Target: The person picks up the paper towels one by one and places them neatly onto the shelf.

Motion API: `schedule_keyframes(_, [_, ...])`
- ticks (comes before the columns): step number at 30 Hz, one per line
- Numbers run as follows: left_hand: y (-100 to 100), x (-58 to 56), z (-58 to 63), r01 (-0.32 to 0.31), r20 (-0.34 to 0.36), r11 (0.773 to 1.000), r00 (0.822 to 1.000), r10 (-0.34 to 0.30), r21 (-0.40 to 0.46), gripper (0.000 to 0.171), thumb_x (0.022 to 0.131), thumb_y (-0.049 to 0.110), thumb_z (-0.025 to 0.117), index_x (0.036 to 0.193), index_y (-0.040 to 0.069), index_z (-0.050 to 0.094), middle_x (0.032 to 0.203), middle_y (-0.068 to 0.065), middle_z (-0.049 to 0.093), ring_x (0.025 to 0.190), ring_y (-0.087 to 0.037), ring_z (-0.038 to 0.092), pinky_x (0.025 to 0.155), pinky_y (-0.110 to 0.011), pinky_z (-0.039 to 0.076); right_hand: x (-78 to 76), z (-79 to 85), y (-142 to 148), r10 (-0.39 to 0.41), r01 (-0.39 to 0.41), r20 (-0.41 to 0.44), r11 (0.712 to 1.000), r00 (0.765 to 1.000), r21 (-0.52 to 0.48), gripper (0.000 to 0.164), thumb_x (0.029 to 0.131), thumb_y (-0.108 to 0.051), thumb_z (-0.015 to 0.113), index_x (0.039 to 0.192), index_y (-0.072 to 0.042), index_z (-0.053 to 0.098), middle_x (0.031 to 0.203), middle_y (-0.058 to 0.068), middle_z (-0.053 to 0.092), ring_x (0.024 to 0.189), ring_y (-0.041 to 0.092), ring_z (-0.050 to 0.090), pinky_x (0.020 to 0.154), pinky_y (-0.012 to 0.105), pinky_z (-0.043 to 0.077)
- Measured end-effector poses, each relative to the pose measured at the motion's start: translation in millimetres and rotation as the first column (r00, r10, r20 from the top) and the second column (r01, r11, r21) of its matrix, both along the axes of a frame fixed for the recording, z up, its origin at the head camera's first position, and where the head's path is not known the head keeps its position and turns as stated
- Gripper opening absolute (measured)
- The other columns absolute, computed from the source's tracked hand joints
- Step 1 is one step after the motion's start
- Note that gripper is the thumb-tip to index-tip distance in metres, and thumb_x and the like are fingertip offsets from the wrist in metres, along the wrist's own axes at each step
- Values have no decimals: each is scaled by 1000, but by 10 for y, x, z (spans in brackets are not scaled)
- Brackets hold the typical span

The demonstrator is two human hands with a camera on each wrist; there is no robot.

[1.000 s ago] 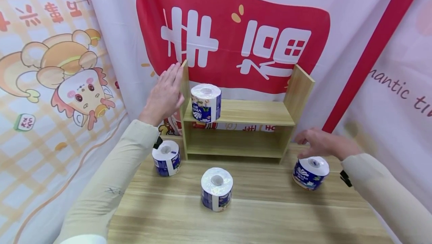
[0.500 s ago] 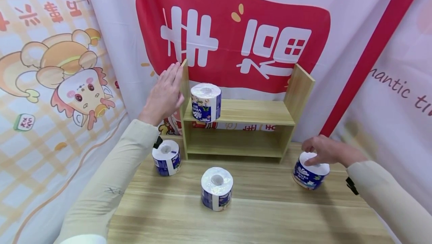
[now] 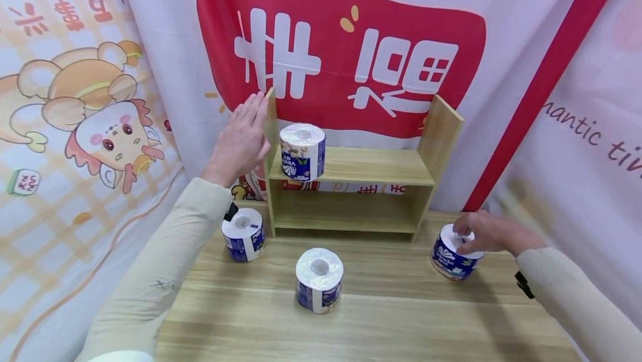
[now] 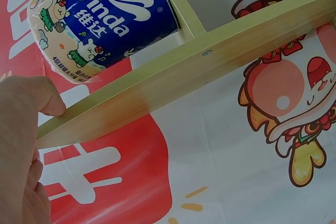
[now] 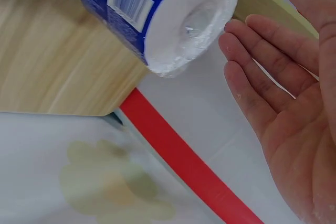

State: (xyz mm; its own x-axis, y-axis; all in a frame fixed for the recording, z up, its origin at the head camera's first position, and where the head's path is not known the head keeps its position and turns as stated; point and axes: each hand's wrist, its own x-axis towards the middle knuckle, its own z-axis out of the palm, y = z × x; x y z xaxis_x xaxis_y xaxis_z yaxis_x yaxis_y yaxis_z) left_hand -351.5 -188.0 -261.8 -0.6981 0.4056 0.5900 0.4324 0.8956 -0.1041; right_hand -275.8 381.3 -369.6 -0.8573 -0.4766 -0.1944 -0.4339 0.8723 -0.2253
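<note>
My left hand (image 3: 239, 142) grips the upper left side panel of a small wooden shelf (image 3: 351, 223). In the left wrist view the thumb lies on one side of the panel (image 4: 131, 98) and the curled fingers on the other. A wrapped toilet roll (image 3: 302, 153) stands upright on the upper board, beside that panel. My right hand (image 3: 489, 232) hovers at the top of another toilet roll (image 3: 453, 256), right of the shelf. The right wrist view shows that hand's fingers (image 5: 278, 61) extended, apart from the roll (image 5: 157, 14).
One toilet roll (image 3: 244, 235) stands left of the shelf, below my left forearm. Another toilet roll (image 3: 319, 281) stands on the table (image 3: 381, 328) in front of the shelf. Printed cloth (image 3: 341, 61) hangs behind and at both sides.
My right hand has moved slightly right and down over the right-hand roll. The left hand keeps its hold on the shelf panel. The head view has shifted a little.
</note>
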Motion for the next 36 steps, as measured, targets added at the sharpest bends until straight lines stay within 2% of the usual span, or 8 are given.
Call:
schedule_keyframes(7, [-15, 15, 15, 2, -10, 1000, 1000, -2, -5, 88, 99, 23, 65, 169, 5, 15, 178, -14, 19, 165, -35, 20, 133, -49, 25, 4, -86, 61, 35, -35, -33, 999, 999, -7, 45, 82, -30, 90, 112, -2, 75, 108, 11, 78, 98, 30, 75, 86, 50, 65])
schedule_keyframes(12, [-13, 22, 17, 0, -10, 1000, 1000, 0, -7, 87, 99, 23, 65, 169, 5, 16, 178, -15, 20, 165, -36, 22, 133, -49, 26, 17, -144, 100, 55, -56, -56, 998, 997, -12, 41, 80, -29, 91, 108, -3, 76, 104, 8, 78, 95, 26, 74, 82, 44, 65])
schedule_keyframes(15, [-12, 27, 16, 1, -10, 1000, 1000, -1, -6, 88, 99, 23, 66, 169, 5, 16, 177, -15, 20, 164, -36, 22, 132, -49, 26, 39, -166, 115, 38, -39, -54, 999, 998, -13, 42, 79, -30, 91, 109, -4, 76, 103, 6, 77, 95, 23, 73, 81, 41, 64])
schedule_keyframes(22, [-14, 46, 21, 0, -20, 1000, 1000, 0, -2, 89, 98, 22, 68, 169, 5, 17, 177, -16, 22, 164, -36, 23, 132, -49, 27, 49, -210, 137, 24, -25, -37, 999, 999, -28, 48, 80, -27, 91, 116, 2, 75, 108, 12, 78, 97, 26, 74, 84, 46, 65])
schedule_keyframes(29, [-4, 60, 27, -1, -15, 1000, 1000, 1, -7, 87, 99, 22, 66, 169, 5, 17, 177, -15, 21, 164, -36, 23, 132, -49, 26, 35, -257, 146, -2, 2, -7, 999, 1000, -33, 50, 81, -26, 91, 119, 2, 75, 110, 13, 78, 99, 26, 74, 86, 48, 65])
schedule_keyframes(36, [-6, 54, 21, -2, -20, 1000, 1000, 1, -7, 89, 98, 22, 67, 169, 5, 16, 177, -15, 21, 164, -36, 23, 132, -49, 27, 41, -345, 149, 63, -69, -115, 996, 991, -51, 35, 78, -24, 92, 103, -7, 76, 98, 2, 78, 90, 18, 72, 77, 35, 64])
